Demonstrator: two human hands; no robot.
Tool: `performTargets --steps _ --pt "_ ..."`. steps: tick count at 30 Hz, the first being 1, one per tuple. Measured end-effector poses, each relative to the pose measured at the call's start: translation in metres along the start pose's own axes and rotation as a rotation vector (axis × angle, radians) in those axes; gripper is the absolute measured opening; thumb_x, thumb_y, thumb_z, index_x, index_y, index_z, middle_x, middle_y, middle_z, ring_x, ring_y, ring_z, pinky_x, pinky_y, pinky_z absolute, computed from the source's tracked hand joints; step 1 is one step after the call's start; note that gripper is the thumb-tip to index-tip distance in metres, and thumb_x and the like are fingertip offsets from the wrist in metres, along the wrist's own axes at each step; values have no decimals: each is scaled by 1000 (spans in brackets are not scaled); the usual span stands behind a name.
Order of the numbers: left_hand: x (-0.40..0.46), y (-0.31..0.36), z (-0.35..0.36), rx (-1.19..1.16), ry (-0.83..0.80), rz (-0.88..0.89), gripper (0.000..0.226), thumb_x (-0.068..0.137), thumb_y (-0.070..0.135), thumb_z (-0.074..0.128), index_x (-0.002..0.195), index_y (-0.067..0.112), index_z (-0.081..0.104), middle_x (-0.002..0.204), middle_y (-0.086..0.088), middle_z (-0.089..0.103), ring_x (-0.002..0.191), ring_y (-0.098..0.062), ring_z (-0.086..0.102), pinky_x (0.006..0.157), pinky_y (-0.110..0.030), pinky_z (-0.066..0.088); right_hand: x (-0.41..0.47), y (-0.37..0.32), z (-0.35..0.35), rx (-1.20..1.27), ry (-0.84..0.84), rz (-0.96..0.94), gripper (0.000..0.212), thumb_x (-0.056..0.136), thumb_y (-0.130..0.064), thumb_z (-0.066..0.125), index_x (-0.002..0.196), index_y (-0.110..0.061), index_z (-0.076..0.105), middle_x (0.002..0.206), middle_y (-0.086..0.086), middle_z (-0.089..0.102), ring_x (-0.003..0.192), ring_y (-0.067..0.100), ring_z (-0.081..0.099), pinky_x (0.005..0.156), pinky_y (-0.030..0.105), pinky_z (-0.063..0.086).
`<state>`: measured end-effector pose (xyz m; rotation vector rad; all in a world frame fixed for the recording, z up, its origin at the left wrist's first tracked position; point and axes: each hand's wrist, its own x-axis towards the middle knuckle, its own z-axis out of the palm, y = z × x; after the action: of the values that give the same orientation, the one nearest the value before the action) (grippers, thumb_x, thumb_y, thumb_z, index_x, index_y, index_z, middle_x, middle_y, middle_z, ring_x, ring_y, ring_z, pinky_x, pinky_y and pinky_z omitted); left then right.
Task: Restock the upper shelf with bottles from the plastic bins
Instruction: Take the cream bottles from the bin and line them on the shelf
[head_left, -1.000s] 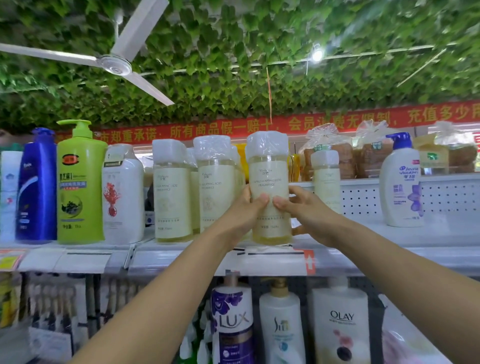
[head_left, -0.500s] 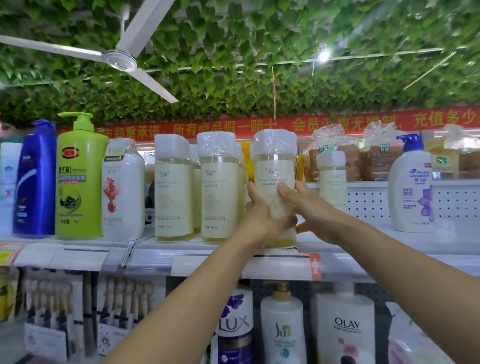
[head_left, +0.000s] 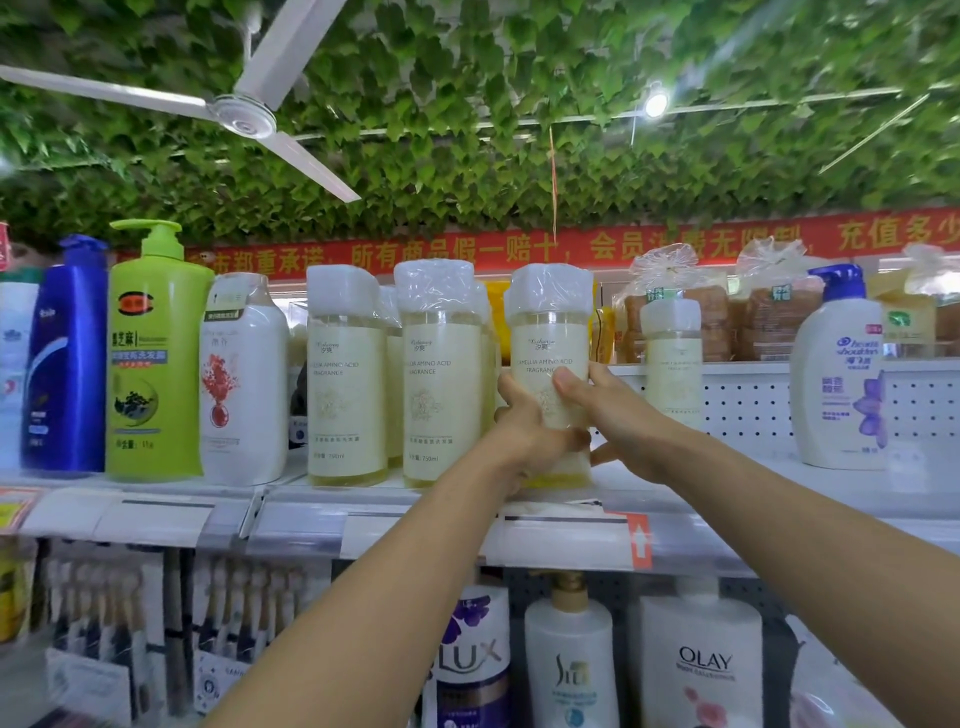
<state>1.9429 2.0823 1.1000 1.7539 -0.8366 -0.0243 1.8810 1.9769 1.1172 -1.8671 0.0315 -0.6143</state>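
- The bottle (head_left: 549, 343) stands at the front of the upper shelf (head_left: 779, 483), at about 12 o'clock from the hands, third in a row of matching pale bottles.
- The left hand (head_left: 524, 431) wraps its lower left side, fingers curled round it; the right hand (head_left: 615, 415) grasps the right side, thumb laid across the label. Both are grasping the bottle, not released.
- Whether its base sits flat on the shelf cannot be told; the hands hide it.
- Risk: the base looks close to the shelf's front lip. Letting go with it half over the edge could tip it forward onto the lower bottles, such as the Olay (head_left: 701, 670) at 5 o'clock.
- Risk: the neighbour (head_left: 439, 374) at 9 o'clock is just beside the left knuckles. A push to the left could knock it and start the row toppling toward the white bottle (head_left: 244, 384).
- Risk: the bottles wear loose plastic wrap over their caps, and a label under film may be slippery; a loosening grip while the arms reach high could let it slide down.
- Risk: pushing it deep could strike the small bottle (head_left: 670, 353) at 2 o'clock, standing further back against the perforated panel.
- The plastic bins are out of view, so how many bottles remain cannot be judged.
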Motion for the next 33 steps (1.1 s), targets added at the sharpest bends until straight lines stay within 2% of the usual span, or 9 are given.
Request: performTargets --steps 5,13,16,20,25,28,29,31,33 --pt "12 -2 1 5 -16 -37 117 84 24 76 151 19 -19 139 -11 46 123 -28 54 102 -44 50 7 1 0 -9 -6 17 42 101 -45 44 139 -28 37 114 -10 61 97 11 60 66 41 51" --pt "25 -4 1 43 -4 -67 113 84 23 77 151 16 -13 142 -11 42 127 -28 49 105 -44 48 18 2 -1 4 -2 45 40 102 -43 43 138 -27 37 117 -7 61 103 19 60 95 61 46" --pt "29 -4 3 65 -5 -81 111 84 23 77 150 16 -12 142 -11 41 127 -29 48 105 -44 47 21 3 -1 4 -7 53 38 102 -42 43 137 -28 37 115 -7 62 105 21 59 98 63 44" --pt "28 -1 4 80 1 -107 108 84 24 77 148 16 -10 140 -11 41 127 -27 48 106 -43 47 20 3 1 8 -7 45 39 102 -42 43 137 -27 38 120 -4 62 103 18 61 91 57 49" --pt "22 4 7 59 30 -132 107 83 21 78 149 15 -7 141 -12 39 127 -27 47 106 -41 46 15 0 2 -71 11 73 45 102 -44 41 141 -23 34 126 0 58 104 22 58 96 57 46" --pt "11 9 12 16 89 -139 110 84 17 77 152 12 -8 148 -14 37 133 -29 43 110 -43 41 2 -1 -1 -152 88 43 51 102 -39 41 147 -20 27 125 0 50 88 12 53 72 33 52" --pt "8 10 11 16 104 -132 110 85 17 76 152 11 -10 149 -14 37 135 -29 42 111 -44 40 0 0 -3 -152 145 24 54 102 -37 42 150 -18 26 134 3 47 96 15 53 74 31 51" --pt "-6 12 11 27 130 -111 106 87 20 74 154 12 -8 152 -11 36 135 -29 42 111 -43 40 -11 5 -10 -171 260 -33 53 101 -33 45 149 -16 30 146 6 43 118 22 49 95 42 49" --pt "-27 18 11 -20 198 -50 91 89 22 71 155 16 9 150 -8 40 133 -28 46 107 -42 43 -29 8 -17 -186 342 -128 45 101 -29 47 143 -15 42 141 6 50 121 22 51 102 48 47"
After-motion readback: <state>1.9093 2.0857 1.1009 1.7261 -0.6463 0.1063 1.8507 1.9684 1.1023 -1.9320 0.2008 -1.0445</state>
